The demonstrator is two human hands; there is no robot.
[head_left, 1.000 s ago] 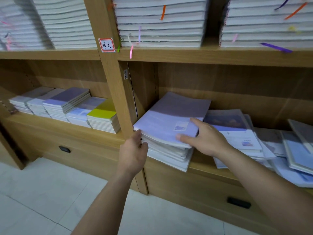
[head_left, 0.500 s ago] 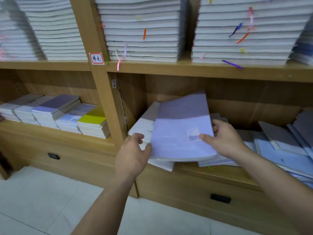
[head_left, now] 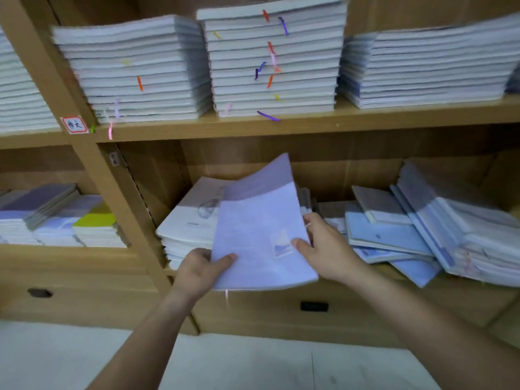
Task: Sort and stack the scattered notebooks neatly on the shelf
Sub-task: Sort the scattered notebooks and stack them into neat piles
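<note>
A thin bundle of lilac notebooks (head_left: pixel 259 235) is lifted off the lower shelf and tilted up toward the back. My left hand (head_left: pixel 201 271) grips its near left corner, thumb on the cover. My right hand (head_left: pixel 323 246) pinches its right edge, thumb on the small cover picture. Under and left of it a stack of white-covered notebooks (head_left: pixel 191 218) lies on the wooden shelf board (head_left: pixel 394 273). To the right, several blue and lilac notebooks (head_left: pixel 394 235) lie scattered and overlapping, with a leaning pile (head_left: pixel 472 237) at the far right.
Tall neat stacks of notebooks (head_left: pixel 270 60) with coloured ribbon markers fill the upper shelf. An upright wooden divider (head_left: pixel 112 192) bearing a red-framed label (head_left: pixel 74 124) separates a left bay with low tidy stacks (head_left: pixel 56 218). Drawers with dark handles (head_left: pixel 313 306) sit below; light floor beneath.
The lilac bundle came off the left stack, swung toward me and rose, uncovering the white-covered stack. Both hands moved with it. The view tilted upward, showing more of the upper shelf.
</note>
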